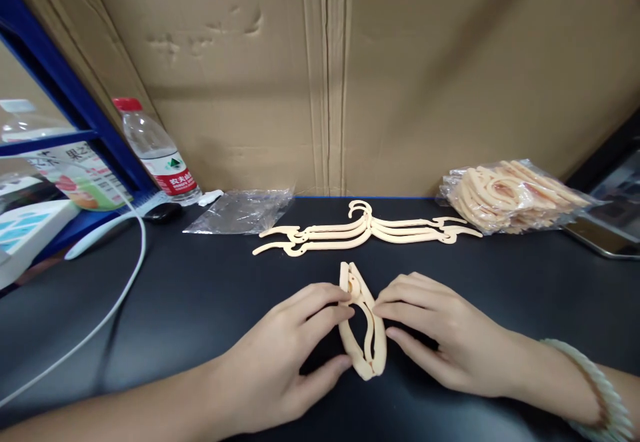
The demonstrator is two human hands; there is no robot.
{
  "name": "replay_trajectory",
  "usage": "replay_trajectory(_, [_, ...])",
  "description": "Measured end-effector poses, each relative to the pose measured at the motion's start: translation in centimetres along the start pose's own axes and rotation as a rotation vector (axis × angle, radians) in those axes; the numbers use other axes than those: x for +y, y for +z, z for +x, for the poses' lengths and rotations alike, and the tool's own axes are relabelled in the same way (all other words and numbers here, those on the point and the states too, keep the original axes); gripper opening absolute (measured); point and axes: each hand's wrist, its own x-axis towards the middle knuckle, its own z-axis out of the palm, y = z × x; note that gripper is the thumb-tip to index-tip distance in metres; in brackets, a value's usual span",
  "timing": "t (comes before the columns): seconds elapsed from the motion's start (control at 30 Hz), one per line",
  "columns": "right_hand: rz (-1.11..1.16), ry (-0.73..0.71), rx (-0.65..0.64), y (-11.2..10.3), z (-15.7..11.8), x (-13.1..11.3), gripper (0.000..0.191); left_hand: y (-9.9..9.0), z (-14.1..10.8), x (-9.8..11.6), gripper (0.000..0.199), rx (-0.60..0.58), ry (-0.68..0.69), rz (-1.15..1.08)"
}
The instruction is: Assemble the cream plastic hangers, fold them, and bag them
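Observation:
A folded cream plastic folding hanger (380,349) lies on the black table between my hands, its two arms close together and its hook tucked between them. My left hand (295,355) grips its left side, fingertips near the upper part and thumb at the lower edge. On the other side, the fingers of my right hand (445,335) press against the hanger's right arm, thumb below. Just beyond lie unfolded hangers (340,230) of the same kind, stacked with hooks pointing away.
At the back right sits a clear bag of folded hangers (500,195), beside a dark phone (605,239). An empty plastic bag (240,212), a red-capped water bottle (160,155) and a white cable (135,262) are at left. Cardboard (225,62) stands behind the table.

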Motion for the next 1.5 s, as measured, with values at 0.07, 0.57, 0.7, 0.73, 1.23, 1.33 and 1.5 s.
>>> replay_trajectory(0.07, [0.017, -0.006, 0.001, 0.1, 0.0, -0.1, 0.023, 0.2, -0.1, -0.1, 0.042, -0.007, 0.003, 0.032])
replay_trajectory(0.57, [-0.147, 0.022, 0.145, -1.3, -0.2, 2.4, 0.028, 0.0, 0.3, -1.2, 0.037, 0.069, -0.059, 0.116])
replay_trajectory(0.7, [-0.389, 0.140, 0.226, -3.9, -1.2, 7.0, 0.020, -0.3, 0.2, -1.6, 0.033, 0.147, -0.080, 0.115])
replay_trajectory(0.73, [-0.412, 0.165, 0.204, -4.5, -1.5, 8.1, 0.019, -0.3, 0.2, -1.7, 0.033, 0.164, -0.081, 0.107])
replay_trajectory(1.23, [-0.332, 0.258, 0.114, -4.3, -1.8, 10.4, 0.013, -0.5, 0.2, -1.6, 0.025, 0.271, -0.116, -0.010])
replay_trajectory(1.33, [-0.298, 0.249, 0.120, -4.3, -1.8, 10.4, 0.009, -0.5, 0.3, -1.5, 0.026, 0.291, -0.112, -0.032])
replay_trajectory(1.5, [-0.255, 0.226, 0.058, -3.8, -1.6, 10.2, 0.011, -0.6, 0.3, -1.1, 0.023, 0.276, -0.131, -0.072])
